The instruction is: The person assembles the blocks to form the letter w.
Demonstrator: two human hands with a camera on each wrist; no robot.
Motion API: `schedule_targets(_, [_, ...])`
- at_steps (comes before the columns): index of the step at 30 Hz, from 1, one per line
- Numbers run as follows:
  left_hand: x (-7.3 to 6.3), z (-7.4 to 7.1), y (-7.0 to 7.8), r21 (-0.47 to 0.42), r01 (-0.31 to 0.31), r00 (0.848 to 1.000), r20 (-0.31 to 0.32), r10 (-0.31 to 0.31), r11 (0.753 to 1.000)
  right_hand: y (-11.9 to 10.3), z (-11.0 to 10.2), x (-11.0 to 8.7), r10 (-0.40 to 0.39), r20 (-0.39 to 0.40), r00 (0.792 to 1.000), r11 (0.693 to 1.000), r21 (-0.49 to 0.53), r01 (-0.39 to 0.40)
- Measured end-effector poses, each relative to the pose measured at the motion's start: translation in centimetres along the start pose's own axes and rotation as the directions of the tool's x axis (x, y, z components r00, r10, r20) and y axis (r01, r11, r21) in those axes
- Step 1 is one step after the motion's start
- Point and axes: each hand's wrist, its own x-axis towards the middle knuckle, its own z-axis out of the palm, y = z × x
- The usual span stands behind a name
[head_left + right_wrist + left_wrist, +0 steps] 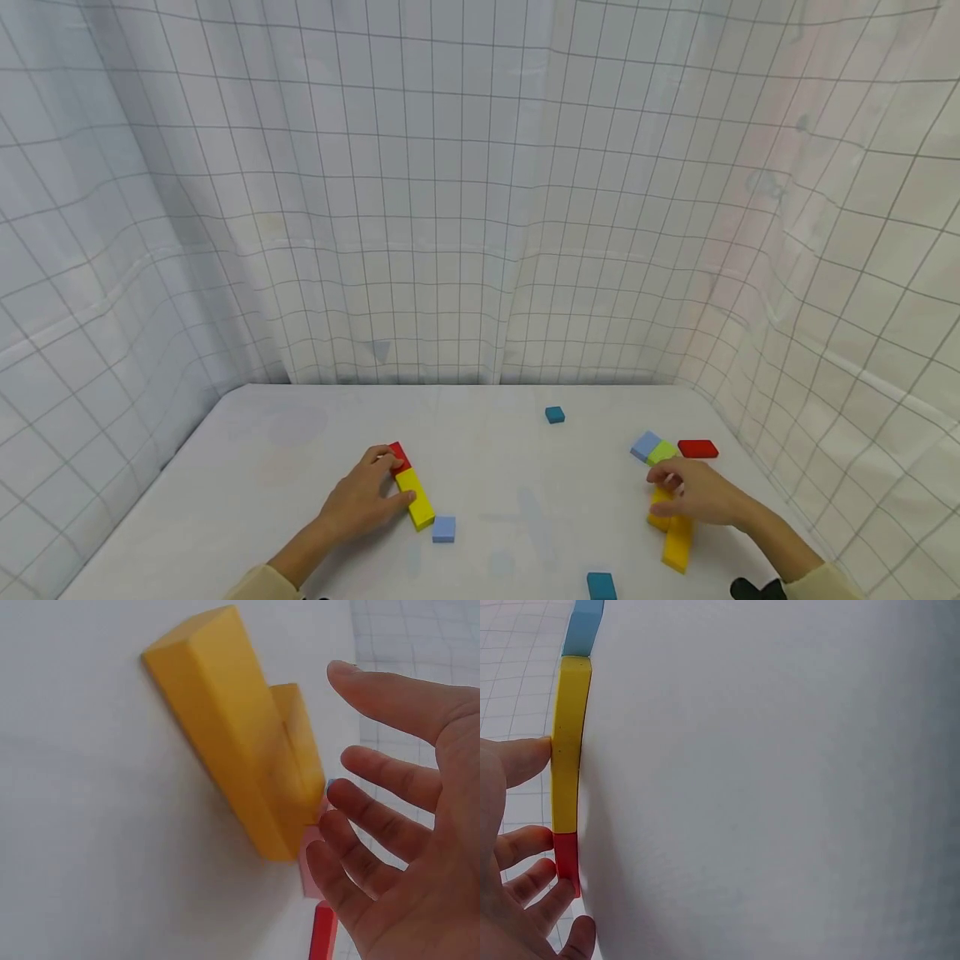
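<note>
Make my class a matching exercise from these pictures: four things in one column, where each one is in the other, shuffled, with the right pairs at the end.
Column one
1. Left hand
2. Right hand
3. Yellow block
4. Green block

Column two
A. On the right, beside a pale blue block
B. End to end with a red block
C. By the orange-yellow blocks
D. Touching the yellow block

Pairs: 1-D, 2-C, 3-B, 4-A

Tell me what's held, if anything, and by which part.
Left hand: thumb against the yellow block, fingers against the red block; whether it grips either cannot be told. Right hand: nothing held.
</note>
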Motion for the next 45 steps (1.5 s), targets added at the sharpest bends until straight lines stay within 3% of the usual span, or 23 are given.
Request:
schedule_targets(9, [0.0, -0.1, 0.1, -0.006, 0.009, 1.000, 0.001, -0.009, 1.000, 0.5, 1.3, -0.4, 0.053, -0.039, 0.998, 0.997, -0.063, -0.055])
schedule_targets(15, [0.1, 0.2, -0.1, -0.001, 0.029, 0.999, 0.016, -0.029, 1.000, 0.1, 1.7, -0.2, 0.076, -0.044, 0.996, 0.996, -0.034, -0.077])
schedule_targets(21, [-0.1, 0.3, -0.1, -0.005, 0.032, 0.999, 0.021, -0.032, 0.999, -0.5, 2.2, 0.5, 0.009, -0.088, 0.996, 0.998, -0.064, -0.015])
schedule_targets(27, [0.0, 0.2, 0.0, -0.002, 0.015, 1.000, 0.016, -0.015, 1.000, -1.5, 2.9, 1.7, 0.012, -0.114, 0.993, 0.997, -0.071, -0.020])
schedule_targets(36, [-0.1, -0.1, 0.1, 0.000, 0.011, 1.000, 0.005, -0.011, 1.000, -4.3, 3.7, 4.7, -0.120, -0.077, 0.990, 0.990, -0.080, 0.114])
schedule_targets(45, [0.1, -0.1, 0.3, 0.013, 0.020, 1.000, 0.016, -0.021, 1.000, -7.4, 4.9, 7.2, -0.158, -0.054, 0.986, 0.986, -0.069, 0.154])
